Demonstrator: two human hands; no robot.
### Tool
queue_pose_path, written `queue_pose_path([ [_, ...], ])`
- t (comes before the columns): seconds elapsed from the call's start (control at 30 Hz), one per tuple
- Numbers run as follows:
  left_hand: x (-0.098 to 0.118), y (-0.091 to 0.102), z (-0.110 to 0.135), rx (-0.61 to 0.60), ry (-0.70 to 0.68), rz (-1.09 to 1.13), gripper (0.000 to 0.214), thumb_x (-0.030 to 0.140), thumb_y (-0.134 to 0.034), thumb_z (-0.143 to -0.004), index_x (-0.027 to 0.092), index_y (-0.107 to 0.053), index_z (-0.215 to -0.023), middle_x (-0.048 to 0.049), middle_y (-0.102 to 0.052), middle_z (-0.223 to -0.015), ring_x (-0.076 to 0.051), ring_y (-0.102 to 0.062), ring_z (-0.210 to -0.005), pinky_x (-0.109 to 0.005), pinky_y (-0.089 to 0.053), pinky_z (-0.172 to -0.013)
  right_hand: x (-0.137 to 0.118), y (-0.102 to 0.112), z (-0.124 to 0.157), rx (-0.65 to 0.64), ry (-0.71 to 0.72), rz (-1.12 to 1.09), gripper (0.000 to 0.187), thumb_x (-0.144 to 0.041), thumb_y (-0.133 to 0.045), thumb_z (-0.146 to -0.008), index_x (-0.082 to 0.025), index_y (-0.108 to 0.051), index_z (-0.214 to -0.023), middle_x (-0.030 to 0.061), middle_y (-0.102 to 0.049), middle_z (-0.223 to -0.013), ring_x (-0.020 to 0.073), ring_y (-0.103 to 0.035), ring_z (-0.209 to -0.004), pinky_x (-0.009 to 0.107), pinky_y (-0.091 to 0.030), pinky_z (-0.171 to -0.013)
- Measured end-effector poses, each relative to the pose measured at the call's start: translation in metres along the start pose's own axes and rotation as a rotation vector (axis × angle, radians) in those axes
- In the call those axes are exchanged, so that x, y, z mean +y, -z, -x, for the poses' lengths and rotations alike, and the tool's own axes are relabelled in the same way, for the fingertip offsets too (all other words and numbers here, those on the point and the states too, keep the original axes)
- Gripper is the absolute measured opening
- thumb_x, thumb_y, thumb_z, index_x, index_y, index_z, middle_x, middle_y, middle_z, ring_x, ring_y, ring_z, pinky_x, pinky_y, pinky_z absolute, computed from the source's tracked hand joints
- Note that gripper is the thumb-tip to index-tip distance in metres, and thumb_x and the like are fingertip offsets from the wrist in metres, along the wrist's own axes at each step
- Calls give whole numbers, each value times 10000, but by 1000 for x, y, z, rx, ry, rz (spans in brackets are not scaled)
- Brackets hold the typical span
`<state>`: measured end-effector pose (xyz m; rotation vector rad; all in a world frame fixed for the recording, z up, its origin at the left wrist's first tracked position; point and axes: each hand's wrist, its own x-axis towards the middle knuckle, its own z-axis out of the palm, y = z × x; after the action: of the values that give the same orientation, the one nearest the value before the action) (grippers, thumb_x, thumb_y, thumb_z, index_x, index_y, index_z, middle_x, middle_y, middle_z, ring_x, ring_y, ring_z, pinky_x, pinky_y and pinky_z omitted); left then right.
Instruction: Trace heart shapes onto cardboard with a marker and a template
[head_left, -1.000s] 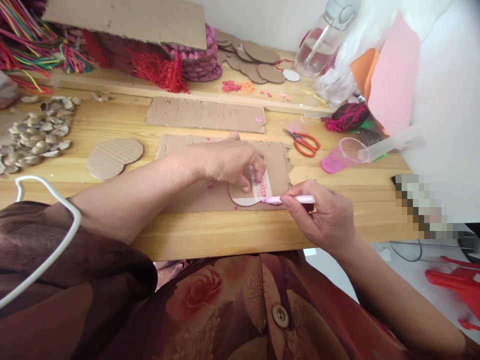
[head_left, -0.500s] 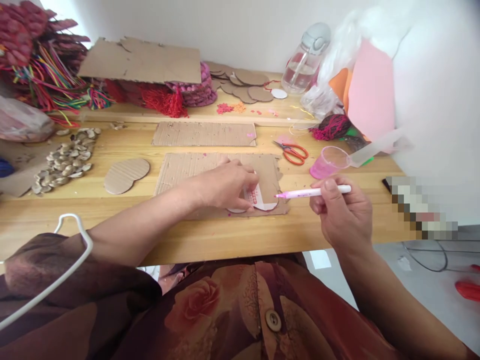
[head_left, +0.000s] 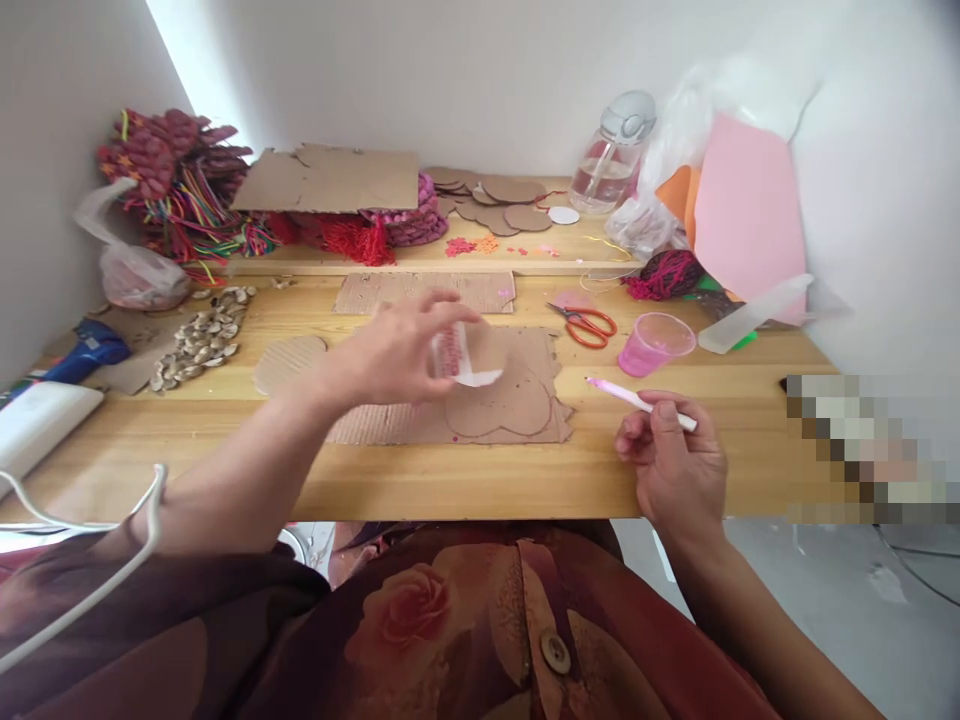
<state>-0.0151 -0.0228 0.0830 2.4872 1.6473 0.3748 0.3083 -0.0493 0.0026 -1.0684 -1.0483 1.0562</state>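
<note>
One pink marker in right hand, tip pointing upper-left.

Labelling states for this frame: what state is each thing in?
Brown corrugated cardboard sheet: flat, heart outline drawn on it.
Left hand: shut on white printed card cutout, held above the sheet.
Right hand: shut on pink marker pen, tip off the sheet.
Orange-handled metal scissors: lying flat.
Pink plastic cup: upright.

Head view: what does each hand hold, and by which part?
The left hand holds a white printed card by its left part, in the air above the cardboard. The right hand holds a pink pen by its rear end.
</note>
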Motion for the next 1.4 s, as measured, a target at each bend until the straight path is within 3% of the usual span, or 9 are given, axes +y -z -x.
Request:
queue_pose_path([
  [0.1,-40,10,24,14,123,19,758,503,-706,-751,245,-557,-1448,-114,-488,-1545,-322,-473,-1445,-482,-358,-1226,3,4,8,-86,120,150,192,-413,-656,-994,-234,-692,-1053,-17,-660,-753,125,-643,-617,243,-495,-531],
  [0.23,-79,6,47,-138,311,71,952,672,-711,-705,189,-522,-1504,-155,-472,-1587,-344,-535,-1393,-463,-407,-1203,9,5,19,-201,393,493,164,-275,-661,-984,-259,-688,-1145,24,-731,-942,175,-719,-838,321,-581,-769],
  [0.37,-101,-7,39,-60,392,118,878,706,-530,-870,184,-440,-1570,-138,-484,-1612,-320,-508,-1440,-448,-384,-1222,11,-1,23,-345,682,797,272,-224,-694,-951,-261,-636,-1215,53,-749,-1076,219,-732,-969,368,-593,-897],
  [0.47,-112,-19,24,-57,370,107,745,608,-437,-951,166,-464,-1550,-144,-516,-1589,-306,-487,-1464,-457,-359,-1239,12,-9,24,-378,755,906,290,-256,-673,-967,-253,-594,-1247,64,-739,-1061,243,-730,-978,388,-605,-886],
  [0.63,-114,-30,22,-40,338,74,626,569,-532,-910,183,-634,-1392,-152,-606,-1463,-334,-520,-1403,-484,-377,-1218,13,-15,28,-355,752,1017,282,-311,-626,-995,-248,-574,-1265,65,-740,-1076,237,-756,-915,371,-624,-808],
  [0.9,-94,-23,77,-26,428,141,637,587,-628,-846,196,-677,-1347,-152,-647,-1372,-338,-584,-1299,-471,-430,-1149,12,-20,21,-359,666,1021,342,-362,-580,-1005,-258,-535,-1327,92,-734,-1182,272,-758,-1048,406,-629,-874],
  [1.0,-86,-24,93,-43,536,188,703,603,-721,-755,198,-675,-1327,-129,-708,-1225,-319,-664,-1143,-415,-518,-995,15,-26,20,-372,625,985,365,-382,-586,-993,-264,-532,-1333,100,-718,-1249,287,-738,-1104,440,-618,-924],
  [1.13,-72,-24,100,-112,657,248,681,576,-808,-653,206,-691,-1213,-48,-728,-1002,-244,-704,-883,-318,-509,-753,16,-28,20,-357,502,882,391,-429,-621,-965,-267,-551,-1314,101,-721,-1254,273,-744,-1064,442,-624,-908],
  [1.4,-47,-19,98,-145,731,364,545,621,-839,-599,214,-650,-906,-30,-733,-878,-242,-690,-844,-298,-455,-672,15,-16,32,-317,180,541,427,-451,-684,-940,-265,-554,-1302,139,-693,-1302,276,-737,-1153,433,-621,-948],
])
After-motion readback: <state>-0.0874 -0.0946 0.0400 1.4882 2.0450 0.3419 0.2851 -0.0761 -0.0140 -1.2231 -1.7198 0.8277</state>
